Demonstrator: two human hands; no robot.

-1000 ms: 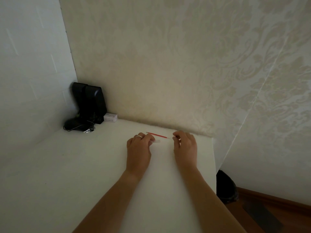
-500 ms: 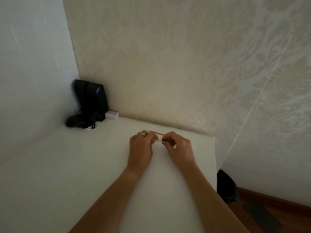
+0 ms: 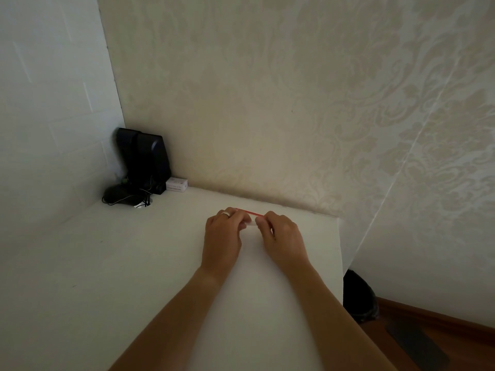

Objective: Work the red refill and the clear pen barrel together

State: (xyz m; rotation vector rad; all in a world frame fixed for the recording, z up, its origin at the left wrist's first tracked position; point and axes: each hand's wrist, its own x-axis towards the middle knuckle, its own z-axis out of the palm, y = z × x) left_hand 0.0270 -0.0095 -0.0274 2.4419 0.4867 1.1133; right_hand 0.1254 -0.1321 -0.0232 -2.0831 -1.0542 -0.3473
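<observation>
Resting near the far edge of a white table (image 3: 112,277), the left hand (image 3: 223,234) and the right hand (image 3: 281,236) sit close together, fingertips almost meeting. Between them a small pale piece (image 3: 251,224) is pinched from both sides, the left fingers curled onto its left end and the right fingers curled onto its right end (what the piece is made of cannot be told from the head view). A thin red stick (image 3: 247,211) lies just behind the fingertips, running from the left hand's knuckles toward the right hand; whether either hand grips it too is unclear. The left hand wears a ring (image 3: 226,213).

In the same head view, further off, a black device (image 3: 144,159) stands upright in the corner where the two walls meet, with a dark rounded object and thin cables (image 3: 126,198) on the table at its foot. A small white box (image 3: 176,184) lies just beside the device, against the patterned wall. Off the table's right edge, low down, a black bag-like shape (image 3: 359,295) sits on a wooden floor (image 3: 455,341).
</observation>
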